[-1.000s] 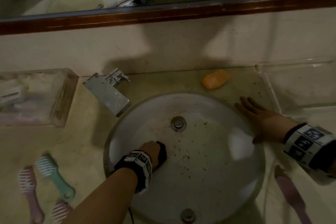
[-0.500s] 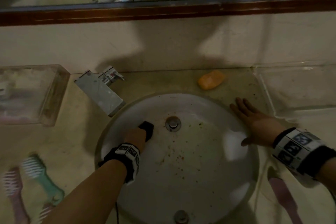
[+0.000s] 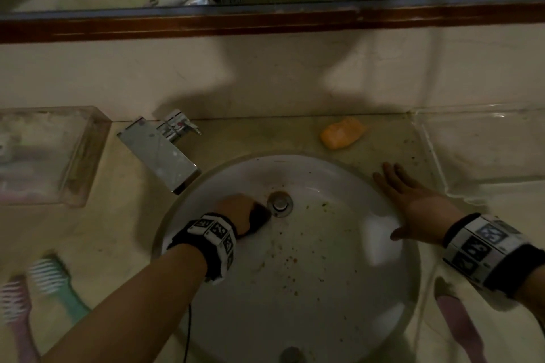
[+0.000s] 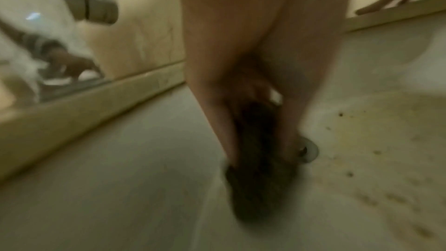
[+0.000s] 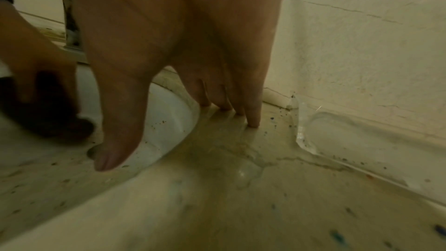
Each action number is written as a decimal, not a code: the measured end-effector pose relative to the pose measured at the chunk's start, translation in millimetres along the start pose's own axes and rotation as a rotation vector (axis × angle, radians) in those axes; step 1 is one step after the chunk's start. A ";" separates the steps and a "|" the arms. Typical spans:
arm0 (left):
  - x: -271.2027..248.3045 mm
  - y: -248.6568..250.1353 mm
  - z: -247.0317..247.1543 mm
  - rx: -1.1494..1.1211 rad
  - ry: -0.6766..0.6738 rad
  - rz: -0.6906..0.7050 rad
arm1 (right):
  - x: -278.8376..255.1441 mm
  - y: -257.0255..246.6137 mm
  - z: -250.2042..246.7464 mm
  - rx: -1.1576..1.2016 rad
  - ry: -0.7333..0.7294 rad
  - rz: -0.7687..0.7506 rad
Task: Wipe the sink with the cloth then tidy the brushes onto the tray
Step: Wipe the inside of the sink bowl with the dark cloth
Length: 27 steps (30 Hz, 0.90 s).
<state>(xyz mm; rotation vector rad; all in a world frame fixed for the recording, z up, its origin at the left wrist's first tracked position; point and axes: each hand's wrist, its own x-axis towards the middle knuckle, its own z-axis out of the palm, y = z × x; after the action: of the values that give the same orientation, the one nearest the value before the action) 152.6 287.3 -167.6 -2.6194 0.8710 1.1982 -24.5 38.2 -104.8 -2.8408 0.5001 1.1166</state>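
Note:
My left hand (image 3: 236, 212) grips a dark cloth (image 3: 259, 216) and presses it on the white round sink (image 3: 324, 289) just left of the drain (image 3: 279, 203). In the left wrist view the cloth (image 4: 255, 178) is bunched under my fingers, blurred. Brown specks dot the basin's right half. My right hand (image 3: 413, 203) lies flat, fingers straight, on the sink's right rim and the counter; its fingertips (image 5: 253, 121) touch the counter. A teal brush (image 3: 56, 289) and a pink brush (image 3: 14, 312) lie at lower left. A clear tray (image 3: 88, 156) holding brushes stands at left.
A chrome tap (image 3: 162, 153) juts over the sink's upper left. An orange soap bar (image 3: 342, 132) lies behind the sink. A second clear tray (image 3: 486, 150) sits at right, and a pink brush (image 3: 460, 330) lies below my right wrist. A mirror runs along the wall.
My left hand has swept the cloth from the basin's lower left up and right to beside the drain. The right hand has stayed on the rim.

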 end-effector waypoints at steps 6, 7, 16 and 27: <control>14.1 -6.4 0.1 0.301 0.158 -0.033 | -1.6 -1.8 -4.0 -0.008 -0.026 0.002; 16.1 -7.4 6.2 0.315 0.117 -0.041 | -1.6 -1.9 -4.8 -0.003 -0.033 0.001; 14.6 -4.3 20.0 0.195 -0.080 -0.062 | -0.9 -2.8 -4.7 -0.010 -0.027 0.009; -9.6 18.6 50.7 0.070 -0.275 0.112 | -3.9 -8.5 -9.1 0.008 -0.037 0.031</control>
<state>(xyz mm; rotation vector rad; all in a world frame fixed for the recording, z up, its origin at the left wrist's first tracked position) 104.2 293.7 -192.7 -2.3046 0.9940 1.4819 -18.6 45.8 -96.1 -2.8093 0.5467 1.1678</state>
